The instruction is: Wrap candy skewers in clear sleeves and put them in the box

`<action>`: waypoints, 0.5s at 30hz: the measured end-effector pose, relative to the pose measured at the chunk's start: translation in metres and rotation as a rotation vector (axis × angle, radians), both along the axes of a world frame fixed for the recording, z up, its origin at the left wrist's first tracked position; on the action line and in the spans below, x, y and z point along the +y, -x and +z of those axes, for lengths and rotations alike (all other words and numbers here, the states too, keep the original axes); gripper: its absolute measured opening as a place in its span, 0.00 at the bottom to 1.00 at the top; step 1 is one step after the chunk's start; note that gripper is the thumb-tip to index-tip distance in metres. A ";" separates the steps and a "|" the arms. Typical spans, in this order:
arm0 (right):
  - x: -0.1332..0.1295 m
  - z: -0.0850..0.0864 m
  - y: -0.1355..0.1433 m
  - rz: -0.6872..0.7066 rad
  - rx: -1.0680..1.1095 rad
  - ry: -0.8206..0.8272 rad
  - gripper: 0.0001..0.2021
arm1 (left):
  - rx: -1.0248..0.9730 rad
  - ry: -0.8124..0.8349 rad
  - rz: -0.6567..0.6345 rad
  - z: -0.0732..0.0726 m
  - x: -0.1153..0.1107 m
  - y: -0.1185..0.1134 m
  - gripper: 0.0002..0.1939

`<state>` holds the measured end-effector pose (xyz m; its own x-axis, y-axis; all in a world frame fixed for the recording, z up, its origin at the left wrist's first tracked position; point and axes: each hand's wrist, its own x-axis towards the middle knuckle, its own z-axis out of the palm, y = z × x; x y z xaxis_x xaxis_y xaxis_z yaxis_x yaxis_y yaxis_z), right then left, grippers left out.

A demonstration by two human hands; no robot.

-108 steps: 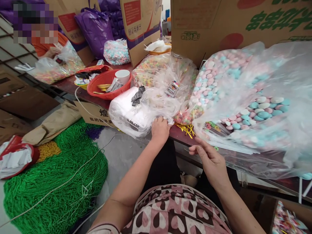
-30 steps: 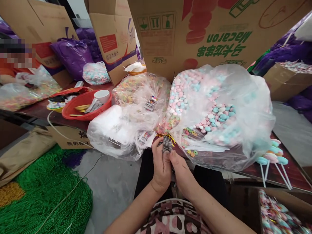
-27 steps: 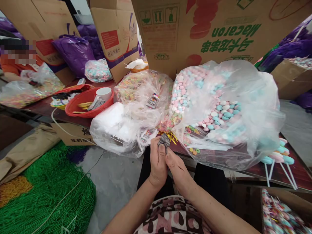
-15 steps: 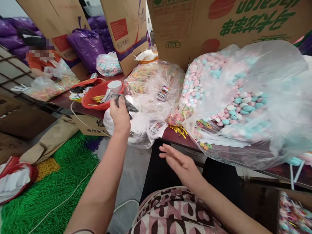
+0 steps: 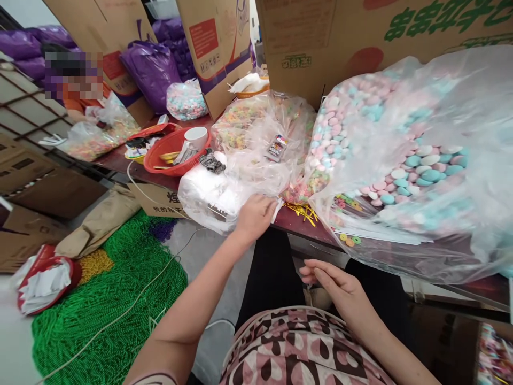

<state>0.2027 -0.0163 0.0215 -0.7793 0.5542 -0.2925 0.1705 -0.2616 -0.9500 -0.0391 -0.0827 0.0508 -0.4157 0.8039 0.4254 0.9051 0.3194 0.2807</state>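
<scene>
My left hand (image 5: 256, 218) is at the table's front edge, its fingers closed over a small white printed packet (image 5: 278, 207); most of the packet is hidden beneath them. Just left of it lies a clear plastic bag with white contents (image 5: 212, 187), and on that a dark grey striped bundle (image 5: 212, 161). My right hand (image 5: 336, 283) hovers above my lap, its fingers loosely curled together and the thumb against them, with nothing visible in it. Behind my left hand, a small dark printed packet (image 5: 277, 147) rests on a clear bag of colourful ring-shaped pieces (image 5: 244, 120).
A large clear bag of pastel candies (image 5: 417, 171) covers the table's right side. Gold ties (image 5: 302, 213) and loose rings (image 5: 350, 241) lie near the edge. A red basket (image 5: 176, 170) holds a white cup (image 5: 196, 137). Across the table sits a person (image 5: 82, 107). Green strands (image 5: 116, 299) cover the floor.
My left hand has let go of the dark bundle and moved right, down onto the white printed packet. My right hand's fingers have curled in. The view has shifted slightly.
</scene>
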 end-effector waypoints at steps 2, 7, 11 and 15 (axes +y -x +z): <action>-0.001 0.000 0.001 0.005 0.003 0.000 0.20 | 0.025 0.141 -0.030 -0.014 0.008 -0.010 0.17; -0.001 -0.004 -0.001 -0.010 0.016 0.010 0.20 | 0.117 0.256 0.184 -0.021 0.015 0.003 0.14; 0.002 -0.007 -0.002 -0.036 0.010 0.025 0.21 | 0.117 0.313 0.283 -0.023 0.016 0.015 0.14; 0.002 -0.007 -0.001 -0.019 0.002 0.020 0.21 | 0.068 0.286 0.316 -0.031 0.018 0.020 0.15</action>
<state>0.2038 -0.0141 0.0141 -0.7695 0.5625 -0.3025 0.1638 -0.2840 -0.9447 -0.0586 -0.0642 0.0194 -0.6392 0.7309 0.2391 0.7635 0.6404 0.0837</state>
